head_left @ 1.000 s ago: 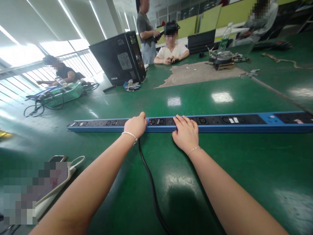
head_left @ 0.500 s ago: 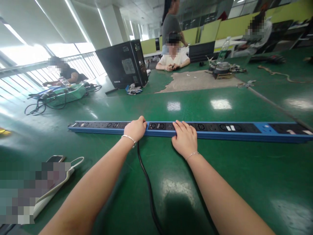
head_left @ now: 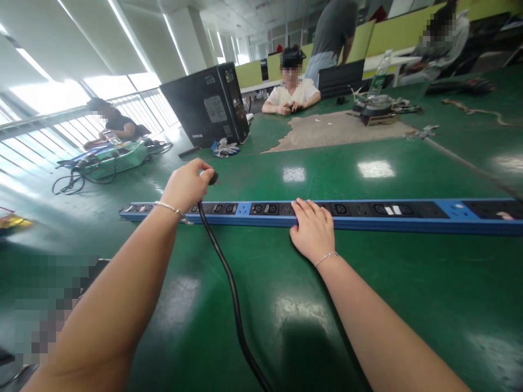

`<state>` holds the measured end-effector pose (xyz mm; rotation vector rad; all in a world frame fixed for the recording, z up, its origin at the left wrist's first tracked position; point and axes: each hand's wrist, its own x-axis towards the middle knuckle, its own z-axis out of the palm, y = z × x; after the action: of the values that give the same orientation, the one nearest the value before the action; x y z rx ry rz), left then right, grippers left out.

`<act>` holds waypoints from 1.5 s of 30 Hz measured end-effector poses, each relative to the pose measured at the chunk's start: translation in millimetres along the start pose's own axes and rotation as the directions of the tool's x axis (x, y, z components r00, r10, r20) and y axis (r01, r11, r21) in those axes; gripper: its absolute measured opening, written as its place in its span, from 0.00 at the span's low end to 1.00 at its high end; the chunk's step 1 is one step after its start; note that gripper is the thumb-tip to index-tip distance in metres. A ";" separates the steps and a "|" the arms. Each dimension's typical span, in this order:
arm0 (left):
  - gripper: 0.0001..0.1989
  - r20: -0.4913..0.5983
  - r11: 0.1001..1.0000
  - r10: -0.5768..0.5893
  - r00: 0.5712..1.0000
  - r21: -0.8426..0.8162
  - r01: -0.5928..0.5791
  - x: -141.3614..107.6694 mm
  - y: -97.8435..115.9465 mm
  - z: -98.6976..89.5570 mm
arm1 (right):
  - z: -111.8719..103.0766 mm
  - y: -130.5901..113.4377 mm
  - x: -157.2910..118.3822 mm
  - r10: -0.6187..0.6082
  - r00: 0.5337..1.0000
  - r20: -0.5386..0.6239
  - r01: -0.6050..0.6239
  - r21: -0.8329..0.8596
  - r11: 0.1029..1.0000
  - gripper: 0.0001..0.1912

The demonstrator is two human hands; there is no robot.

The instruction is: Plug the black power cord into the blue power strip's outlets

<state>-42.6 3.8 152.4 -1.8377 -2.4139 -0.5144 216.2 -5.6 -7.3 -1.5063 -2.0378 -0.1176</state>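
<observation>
A long power strip [head_left: 368, 224] with a blue casing and black socket panels lies across the green table. Raised above its left part, my left hand [head_left: 188, 184] is closed around a black plug [head_left: 213, 178], whose metal prongs point right and are clear of the sockets. From that hand a thick black cord [head_left: 229, 272] runs down to the bottom edge. My right hand [head_left: 312, 228] grips the strip near its middle, fingers over the top face and thumb by the near side. A blue socket [head_left: 244, 208] shows uncovered between the hands.
Beyond the strip stand a black computer tower [head_left: 204, 109] and a crumpled glove [head_left: 224, 148]. A green basket [head_left: 116, 163] with cables is at the left. Far right are a bottle [head_left: 381, 73] and loose parts [head_left: 378, 106]. A person [head_left: 292, 95] sits across the table; others are farther back.
My left hand has lifted off the strip and moved left with the plug, uncovering the blue socket. My right hand stays on the strip. A standing person in the background has moved right.
</observation>
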 end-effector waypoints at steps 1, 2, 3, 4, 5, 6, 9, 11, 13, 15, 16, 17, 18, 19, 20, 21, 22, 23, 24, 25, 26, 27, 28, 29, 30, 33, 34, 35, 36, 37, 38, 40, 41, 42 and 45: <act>0.16 -0.011 1.000 -0.022 1.000 0.020 0.022 2.7 -13.7 4.9 | 0.0 0.1 -0.1 -0.003 1.000 -0.001 0.003 0.003 1.000 0.27; 0.15 -0.022 0.998 -0.040 0.999 0.043 0.041 4.7 -28.2 10.9 | 0.0 0.1 -0.2 -0.005 1.000 -0.003 0.005 0.004 1.000 0.27; 0.15 -0.023 0.996 -0.058 0.998 0.065 0.059 5.9 -42.5 17.2 | 0.2 0.0 -0.3 -0.004 1.000 -0.005 0.004 0.005 1.000 0.27; 0.15 -0.008 0.994 -0.078 0.997 0.076 0.078 6.3 -56.1 23.2 | 0.4 0.0 -0.4 -0.002 1.000 -0.006 0.002 0.005 1.000 0.27; 0.15 0.024 0.993 -0.098 0.995 0.069 0.096 5.8 -68.1 28.5 | 0.6 0.0 -0.4 0.001 1.000 -0.007 -0.001 0.003 1.000 0.27; 0.15 0.049 0.992 -0.112 0.993 0.056 0.109 4.7 -78.1 33.0 | 0.8 0.0 -0.4 0.004 1.000 -0.007 -0.004 0.002 1.000 0.27; 0.15 0.135 0.996 -0.081 0.988 -0.021 0.084 -0.4 -96.1 42.2 | 1.1 0.1 0.0 0.008 1.000 -0.008 -0.008 -0.002 1.000 0.27; 0.15 0.177 0.996 -0.040 0.983 -0.067 0.053 -2.9 -100.2 46.6 | 0.9 0.0 0.4 0.007 1.000 -0.007 -0.007 -0.004 1.000 0.26; 0.15 0.207 0.996 -0.024 0.978 -0.082 0.042 -3.6 -101.0 50.2 | 0.5 -0.1 0.6 0.005 1.000 -0.005 -0.005 -0.007 1.000 0.26; 0.15 0.229 0.995 -0.025 0.973 -0.086 0.046 -2.7 -100.0 52.6 | 0.3 -0.2 0.5 0.002 1.000 -0.006 -0.002 -0.007 1.000 0.26; 0.15 0.235 0.995 -0.023 0.972 -0.085 0.044 -1.9 -99.2 53.2 | 0.3 -0.3 0.3 0.001 1.000 -0.009 -0.001 -0.006 1.000 0.27; 0.15 0.240 0.996 -0.017 0.971 -0.079 0.038 -1.1 -98.2 53.3 | 0.4 -0.3 0.1 0.002 1.000 -0.012 -0.002 -0.004 1.000 0.27; 0.16 0.244 0.997 -0.009 0.970 -0.067 0.026 -0.1 -97.0 53.1 | 0.6 -0.4 0.0 0.003 1.000 -0.015 -0.003 -0.002 1.000 0.27; 0.16 0.249 0.999 -0.001 0.968 -0.049 0.013 0.9 -95.7 52.6 | 0.8 -0.4 -0.1 0.005 1.000 -0.018 -0.005 0.000 1.000 0.27; 0.16 0.255 1.000 0.004 0.967 -0.026 0.003 1.9 -94.2 51.9 | 1.0 -0.5 -0.2 0.007 1.000 -0.019 -0.007 0.002 1.000 0.27; 0.16 0.261 1.000 0.003 0.965 -0.002 -0.003 3.0 -92.5 51.3 | 1.2 -0.6 -0.2 0.009 1.000 -0.019 -0.009 0.004 1.000 0.27; 0.16 0.266 1.000 -0.004 0.964 0.020 -0.001 4.1 -90.8 50.8 | 1.3 -0.6 -0.1 0.011 1.000 -0.019 -0.011 0.006 1.000 0.27; 0.17 0.268 0.999 -0.017 0.963 0.041 0.006 5.4 -89.1 50.5 | 1.4 -0.7 0.0 0.012 1.000 -0.018 -0.012 0.008 1.000 0.27; 0.17 0.268 0.998 -0.030 0.963 0.060 0.014 6.6 -87.5 50.4 | 1.4 -0.7 0.1 0.011 1.000 -0.017 -0.011 0.009 1.000 0.27; 0.17 0.267 0.997 -0.040 0.963 0.076 0.020 7.9 -86.0 50.5 | 1.3 -0.8 0.2 0.010 1.000 -0.017 -0.010 0.010 1.000 0.27; 0.17 0.269 0.996 -0.045 0.962 0.090 0.021 9.2 -84.6 50.7 | 1.2 -0.7 0.2 0.008 1.000 -0.016 -0.008 0.010 1.000 0.27; 0.16 0.273 0.995 -0.045 0.961 0.101 0.018 10.4 -83.5 51.0 | 1.1 -0.7 0.2 0.007 1.000 -0.017 -0.007 0.009 1.000 0.27; 0.16 0.278 0.994 -0.041 0.960 0.111 0.010 11.5 -82.5 51.3 | 1.0 -0.6 0.2 0.006 1.000 -0.018 -0.006 0.006 1.000 0.27; 0.16 0.283 0.992 -0.035 0.958 0.123 0.000 12.5 -81.6 51.7 | 1.0 -0.6 0.2 0.006 1.000 -0.017 -0.006 0.004 1.000 0.27; 0.16 0.287 0.991 -0.028 0.957 0.137 -0.012 13.5 -80.8 52.2 | 0.9 -0.5 0.1 0.005 1.000 -0.016 -0.005 0.002 1.000 0.27; 0.17 0.298 0.979 -0.002 0.955 0.197 -0.059 16.3 -77.9 54.2 | 1.0 -0.3 0.2 0.004 1.000 -0.009 -0.004 -0.007 1.000 0.27; 0.17 0.301 0.970 0.012 0.953 0.226 -0.084 17.3 -76.7 55.0 | 1.1 -0.2 0.2 0.005 1.000 -0.007 -0.005 -0.010 1.000 0.27; 0.16 0.307 0.960 0.029 0.951 0.256 -0.112 18.1 -75.4 55.9 | 1.2 -0.1 0.3 0.006 1.000 -0.005 -0.006 -0.012 1.000 0.27; 0.16 0.315 0.949 0.043 0.948 0.284 -0.138 18.8 -74.2 56.7 | 1.3 -0.1 0.4 0.008 1.000 -0.005 -0.008 -0.014 1.000 0.27; 0.16 0.322 0.938 0.053 0.945 0.308 -0.158 19.2 -73.2 57.4 | 1.3 -0.1 0.4 0.009 1.000 -0.005 -0.009 -0.014 1.000 0.26; 0.16 0.327 0.930 0.058 0.943 0.325 -0.171 19.2 -72.4 58.1 | 1.3 -0.2 0.4 0.009 1.000 -0.005 -0.009 -0.013 1.000 0.26; 0.17 0.330 0.925 0.058 0.942 0.337 -0.176 17.3 -72.1 59.3 | 0.9 -0.4 0.3 0.009 1.000 -0.007 -0.009 -0.010 1.000 0.26; 0.17 0.324 0.926 0.057 0.945 0.336 -0.171 15.2 -72.6 60.2 | 0.7 -0.6 0.3 0.008 1.000 -0.007 -0.009 -0.009 1.000 0.26; 0.17 0.312 0.930 0.055 0.949 0.330 -0.162 12.4 -73.5 61.3 | 0.4 -0.8 0.3 0.009 1.000 -0.006 -0.009 -0.009 1.000 0.26; 0.19 0.251 0.951 0.034 0.967 0.290 -0.108 1.4 -77.5 66.0 | -0.1 -1.3 0.3 0.012 1.000 -0.001 -0.012 -0.013 1.000 0.26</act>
<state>-106.5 7.0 73.3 -1.9358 -2.3892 0.0927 215.1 -5.8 -6.7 -1.5260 -2.0303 -0.1273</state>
